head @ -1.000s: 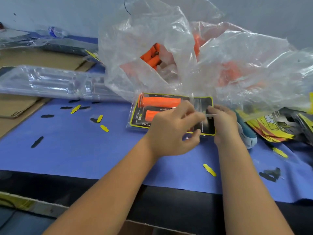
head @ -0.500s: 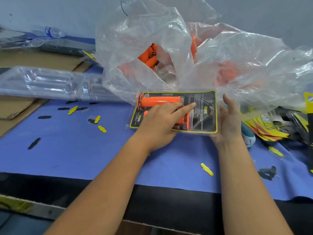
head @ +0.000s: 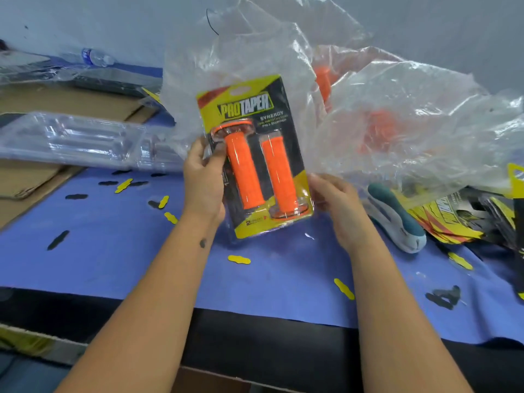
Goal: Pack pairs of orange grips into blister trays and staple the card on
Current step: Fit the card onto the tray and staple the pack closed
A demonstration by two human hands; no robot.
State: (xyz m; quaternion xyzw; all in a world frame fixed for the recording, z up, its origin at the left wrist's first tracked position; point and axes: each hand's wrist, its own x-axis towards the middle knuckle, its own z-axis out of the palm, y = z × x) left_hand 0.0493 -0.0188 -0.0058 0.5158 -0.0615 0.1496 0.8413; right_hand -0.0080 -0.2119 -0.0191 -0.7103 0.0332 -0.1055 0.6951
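Note:
A blister pack (head: 255,157) stands upright above the blue table cover (head: 119,256), its yellow and black card facing me with two orange grips (head: 243,171) side by side under clear plastic. My left hand (head: 202,180) grips the pack's left edge, thumb on the front. Its lower right corner is held by my right hand (head: 337,205), fingers curled behind it. Behind the pack a large clear plastic bag (head: 397,114) holds more orange grips. A grey and teal stapler (head: 397,219) lies to the right of my right hand.
Empty clear blister trays (head: 73,140) lie stacked at the left over flat cardboard (head: 25,177). A pile of printed cards (head: 465,217) sits at the far right. Small yellow and black card cutouts (head: 239,260) are scattered over the cover. A water bottle (head: 96,58) lies at the back left.
The pack lay flat on the table with both hands pressing on it; now both hands have lifted it and turned it upright, card front toward me.

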